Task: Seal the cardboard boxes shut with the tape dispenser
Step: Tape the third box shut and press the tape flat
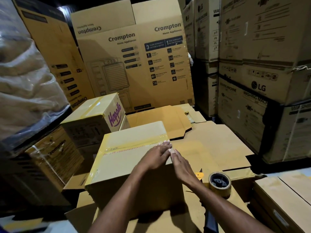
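A closed cardboard box (127, 158) stands in front of me on flattened cardboard, with yellowish tape along its top seam and left edge. My left hand (156, 155) lies flat on the box top near its right edge, fingers straight on the tape. My right hand (180, 163) presses with straight fingers against the box's upper right edge, touching the left hand's fingertips. The tape dispenser (219, 183), with a roll of brownish tape and a dark handle, lies on the cardboard to the right of my right forearm. Neither hand holds it.
A taped "Happilo" box (94, 115) sits behind at left. Flattened cardboard sheets (210, 142) cover the floor. Tall Crompton cartons (134, 64) stand behind, LG washing machine cartons (252, 81) at right. Plastic-wrapped goods (25, 81) rise at left.
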Tool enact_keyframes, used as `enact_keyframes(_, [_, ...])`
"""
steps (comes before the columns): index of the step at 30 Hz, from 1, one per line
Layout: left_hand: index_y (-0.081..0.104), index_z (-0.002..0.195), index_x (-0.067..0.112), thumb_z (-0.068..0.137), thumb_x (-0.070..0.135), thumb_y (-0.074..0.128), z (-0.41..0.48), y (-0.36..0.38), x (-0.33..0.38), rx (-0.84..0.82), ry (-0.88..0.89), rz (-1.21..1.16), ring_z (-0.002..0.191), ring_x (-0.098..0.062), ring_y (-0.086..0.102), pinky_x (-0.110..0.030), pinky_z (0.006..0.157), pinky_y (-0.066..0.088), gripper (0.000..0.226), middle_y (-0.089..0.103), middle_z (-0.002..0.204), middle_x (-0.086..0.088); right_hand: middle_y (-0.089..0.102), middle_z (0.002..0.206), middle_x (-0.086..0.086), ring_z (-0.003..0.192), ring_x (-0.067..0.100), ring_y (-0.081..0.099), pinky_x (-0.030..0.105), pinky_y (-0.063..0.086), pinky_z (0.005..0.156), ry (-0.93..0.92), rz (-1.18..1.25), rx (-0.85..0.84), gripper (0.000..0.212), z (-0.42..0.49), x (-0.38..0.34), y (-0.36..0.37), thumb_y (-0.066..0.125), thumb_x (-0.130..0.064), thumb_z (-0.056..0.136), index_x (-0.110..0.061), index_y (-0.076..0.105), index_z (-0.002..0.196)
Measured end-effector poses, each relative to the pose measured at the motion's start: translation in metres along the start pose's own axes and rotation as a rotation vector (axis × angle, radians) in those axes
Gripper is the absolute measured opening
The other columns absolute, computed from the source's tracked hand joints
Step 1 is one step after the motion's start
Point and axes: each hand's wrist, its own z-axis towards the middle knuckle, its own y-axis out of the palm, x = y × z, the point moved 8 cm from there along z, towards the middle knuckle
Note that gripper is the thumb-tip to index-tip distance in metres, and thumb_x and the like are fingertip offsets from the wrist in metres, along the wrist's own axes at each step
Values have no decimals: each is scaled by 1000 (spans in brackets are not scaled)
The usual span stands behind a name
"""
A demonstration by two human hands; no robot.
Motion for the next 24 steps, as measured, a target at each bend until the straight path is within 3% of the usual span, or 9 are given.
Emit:
enact_keyframes(5, [35,159,25,111,45,30,-19,8,19,145,-130,102,157,-12,17,-39,129,10,52,25,169,4,32,167,-1,154,20,29,37,24,122,86,363,-89,66,3,20,2,11,-64,106,-32,38,158])
enact_keyframes(9, [37,158,28,103,68,21,-22,12,31,213,-268,217,158,-21,16,-58,125,2,70,25,169,-1,44,160,7,151,22,36,39,24,126,122,565,-112,71,-5,21,-5,6,-54,110,-16,47,153])
enact_keyframes(12, [33,160,30,95,77,31,-20,17,32,190,-326,325,158,-22,15,-66,121,0,80,23,170,0,44,158,14,148,26,41,38,30,121,195,654,-80,71,-8,26,-9,11,-53,110,-7,48,151])
enact_keyframes(15, [30,161,28,90,72,44,-21,17,34,165,-302,339,158,-22,16,-63,124,4,85,22,170,-1,58,146,17,135,25,54,34,41,109,219,649,-76,75,-6,32,-12,11,-54,110,-5,60,140])
enact_keyframes(17, [32,160,25,89,68,50,-25,15,37,160,-256,320,157,-22,18,-56,127,8,85,25,169,-3,70,127,9,120,20,62,33,46,101,213,617,-79,76,-5,35,-17,11,-52,111,-5,65,134])
enact_keyframes(19, [35,159,24,89,65,56,-31,13,38,161,-195,312,156,-21,21,-50,128,13,83,28,168,-3,69,124,4,121,20,61,36,45,105,188,540,-80,73,-3,34,-22,13,-52,111,-7,66,134])
enact_keyframes(22, [37,158,28,88,63,61,-48,6,30,123,-98,258,156,-16,22,-42,127,12,83,28,168,1,66,130,1,122,19,59,39,46,105,131,409,-42,54,1,26,-27,29,-51,111,-19,68,132])
enact_keyframes(24, [39,157,30,83,64,62,-65,-4,15,84,-37,181,155,-10,22,-41,129,13,84,28,167,6,70,122,-5,119,21,63,37,51,94,79,318,38,34,3,15,-33,40,-46,110,-34,71,116])
